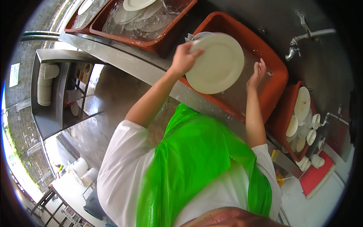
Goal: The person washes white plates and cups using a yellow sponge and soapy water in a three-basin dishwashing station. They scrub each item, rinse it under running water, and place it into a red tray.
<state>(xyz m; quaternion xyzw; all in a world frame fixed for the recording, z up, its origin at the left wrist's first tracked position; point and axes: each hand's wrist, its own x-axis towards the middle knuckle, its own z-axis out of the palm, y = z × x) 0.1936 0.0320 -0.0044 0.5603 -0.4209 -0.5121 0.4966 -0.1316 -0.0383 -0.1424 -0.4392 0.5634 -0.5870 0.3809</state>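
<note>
My left hand (183, 59) grips the left edge of a round white plate (217, 65), thumb on its face. The plate is tilted above an orange-red plastic tub (273, 79) and covers part of it. Behind the plate's upper left edge, the rims of other dishes (189, 37) show; whether my left hand holds them too is unclear. My right hand (257, 74) is raised over the tub's right side, fingers extended and nothing seen in them. Shallow water (227, 103) appears in the tub.
Another orange-red tub (153, 45) at the upper left holds submerged plates. A tub (272, 124) at the right contains bowls and plates under a running tap (326, 120). A second tap (292, 52) juts from the steel wall. Stacked dishes (44, 85) fill a metal shelf at left.
</note>
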